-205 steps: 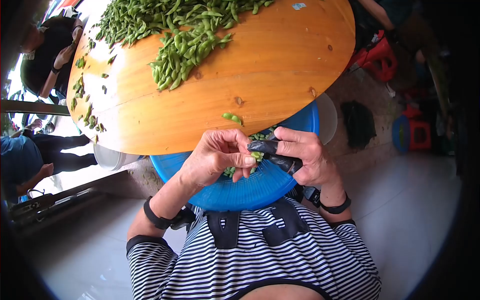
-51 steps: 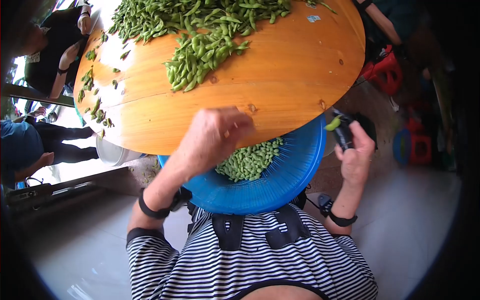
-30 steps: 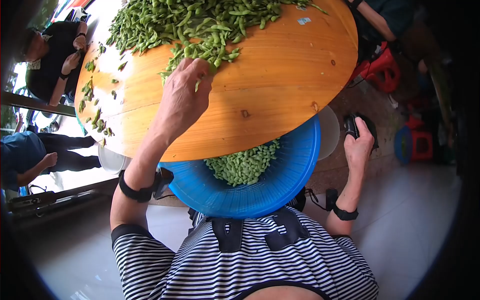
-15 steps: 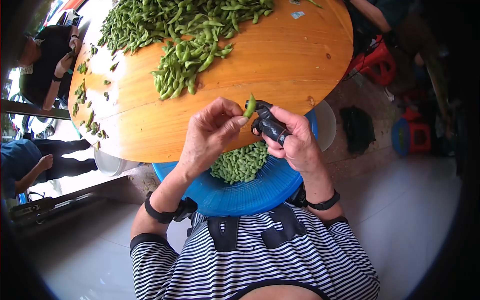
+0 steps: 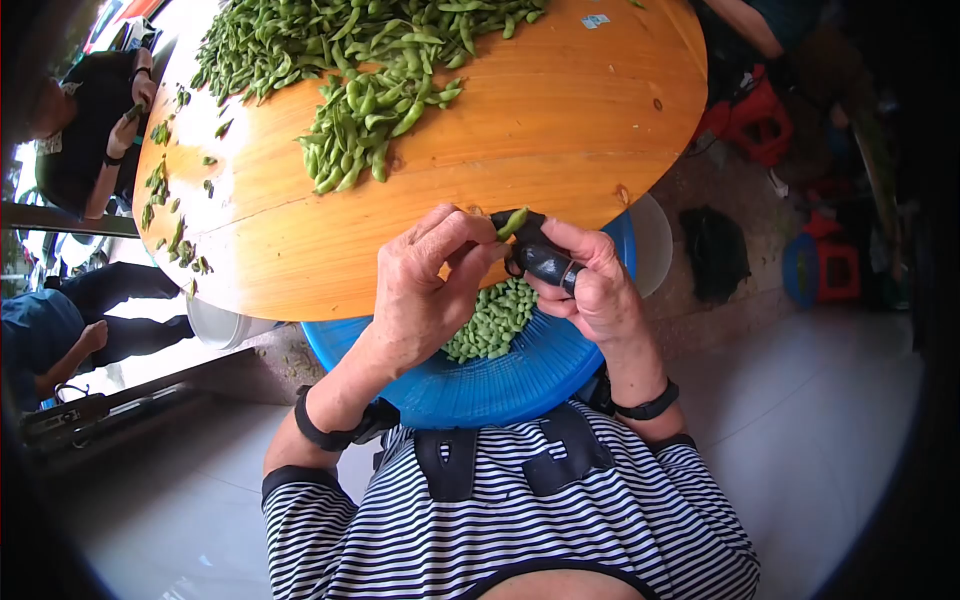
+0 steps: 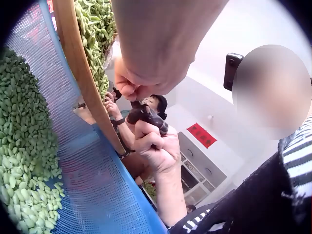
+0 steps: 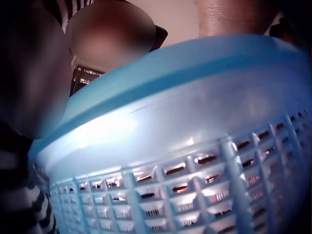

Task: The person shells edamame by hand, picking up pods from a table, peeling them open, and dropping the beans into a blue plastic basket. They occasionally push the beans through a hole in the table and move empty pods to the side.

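Over the near edge of the table, my left hand (image 5: 425, 280) pinches a green edamame pod (image 5: 514, 223) between thumb and fingertips. My right hand (image 5: 590, 275), with shiny black coverings (image 5: 545, 264) on some digits, grips the same pod from the other side. The left wrist view shows the two hands meeting fingertip to fingertip, the left hand (image 6: 148, 80) above the right hand (image 6: 158, 141); the pod is mostly hidden there. Below them a blue mesh basket (image 5: 480, 395) holds a heap of shelled beans (image 5: 495, 320). The right wrist view shows only the basket's outer wall (image 7: 180, 122), not the hand.
A large pile of pods (image 5: 330, 45) covers the back of the wooden table (image 5: 540, 130), with a smaller heap (image 5: 355, 130) nearer. Scattered husks (image 5: 157, 185) lie at the left edge. White buckets (image 5: 220, 320) flank the basket. Other people (image 5: 85, 130) sit around, and red stools (image 5: 760, 125) stand right.
My left hand has come back from the pod heap with a pod, and my right hand has swung in from the right to meet it. Over the last half second the pod has tilted rightward.
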`<move>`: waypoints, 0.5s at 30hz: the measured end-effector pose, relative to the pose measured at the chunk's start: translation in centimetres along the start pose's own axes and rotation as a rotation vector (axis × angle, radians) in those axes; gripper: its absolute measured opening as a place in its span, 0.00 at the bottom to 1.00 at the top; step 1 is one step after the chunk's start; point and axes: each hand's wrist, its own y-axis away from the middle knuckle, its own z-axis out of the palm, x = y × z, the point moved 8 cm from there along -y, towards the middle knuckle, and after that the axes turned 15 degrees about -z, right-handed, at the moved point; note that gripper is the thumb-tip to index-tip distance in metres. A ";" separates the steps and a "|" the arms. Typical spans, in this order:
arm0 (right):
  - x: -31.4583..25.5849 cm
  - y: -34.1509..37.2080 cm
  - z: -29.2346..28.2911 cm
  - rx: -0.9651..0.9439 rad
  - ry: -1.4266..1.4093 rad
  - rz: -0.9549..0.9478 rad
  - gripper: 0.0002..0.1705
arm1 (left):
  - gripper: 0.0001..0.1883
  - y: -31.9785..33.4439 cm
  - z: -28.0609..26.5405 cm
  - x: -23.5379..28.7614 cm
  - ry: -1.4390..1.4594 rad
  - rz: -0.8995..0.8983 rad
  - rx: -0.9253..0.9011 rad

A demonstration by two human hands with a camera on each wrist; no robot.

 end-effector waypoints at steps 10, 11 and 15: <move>1.8 1.5 -1.2 -0.104 -0.267 0.106 0.17 | 0.06 0.9 3.2 -4.3 0.974 -0.587 -0.442; 1.2 1.5 -1.2 -0.140 -0.060 0.081 0.18 | 0.07 0.7 2.5 -3.8 0.751 -0.545 -0.355; -0.5 1.3 0.0 -0.121 0.531 -0.035 0.22 | 0.13 0.4 1.8 -1.5 -0.045 -0.265 -0.183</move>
